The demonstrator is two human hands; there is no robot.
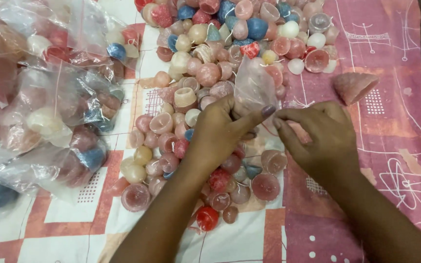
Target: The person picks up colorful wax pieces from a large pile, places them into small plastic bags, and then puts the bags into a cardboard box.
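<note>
Taking the heap of small wax candles (pixel 210 78) as the landmark, the filled clear bags (pixel 49 102) lie stacked to its left, each bulging with pink, cream, red and blue pieces.

In front of the heap, at its near edge, the left hand (pixel 220 131) is clenched around a small clear plastic bag (pixel 253 87), gripping it low down with the thumb pressed across the front so the bag stands up above the fist. To do this well, that grip should stay firm below the bag's mouth, holding the film taut without crushing what sits inside; slack film would let the opening fold shut.

The bag itself is thin, crinkled and see-through, tinted pink by what lies behind or inside it; how much it holds I cannot tell.

Just right of the bag, the right hand (pixel 325 134) pinches with thumb and forefinger at the film's near edge, the other fingers curled under. A light pinch suits it best, since the film looks easy to tear.

Further right of the heap, a single pink cone-shaped candle (pixel 354 86) lies alone on the pink patterned cloth (pixel 391 160) that covers the surface.
</note>
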